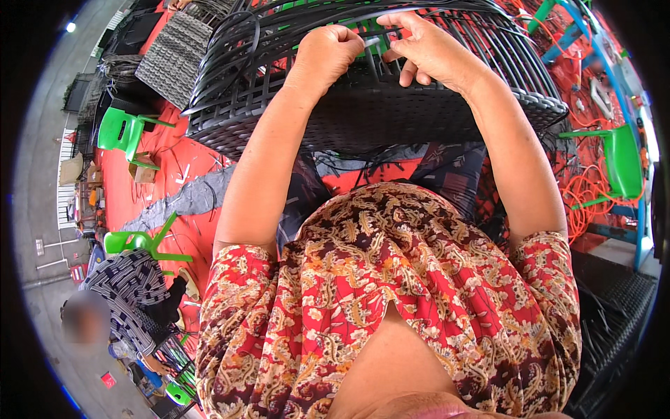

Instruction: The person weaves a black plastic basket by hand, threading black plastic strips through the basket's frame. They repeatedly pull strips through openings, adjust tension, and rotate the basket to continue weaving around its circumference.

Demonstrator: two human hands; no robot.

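Thumb and forefinger closed, a worker's left hand (pixel 326 57) pinches a small pale piece (pixel 372 42) above a black woven frame (pixel 272 115); the right hand (pixel 426 52), fingers parted, hovers over the same frame. Loose black strips (pixel 234 45) drape the frame's left end. Beyond, a grey woven panel (pixel 172 59) and a green chair (pixel 120 130) sit left of it.

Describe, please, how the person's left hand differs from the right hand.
The left hand is curled, thumb and forefinger together; the right hand is open, fingers spread apart. A small pale piece shows at the left hand's fingertips, while the right hand appears to grip nothing. Both are bare, over the black weaving.
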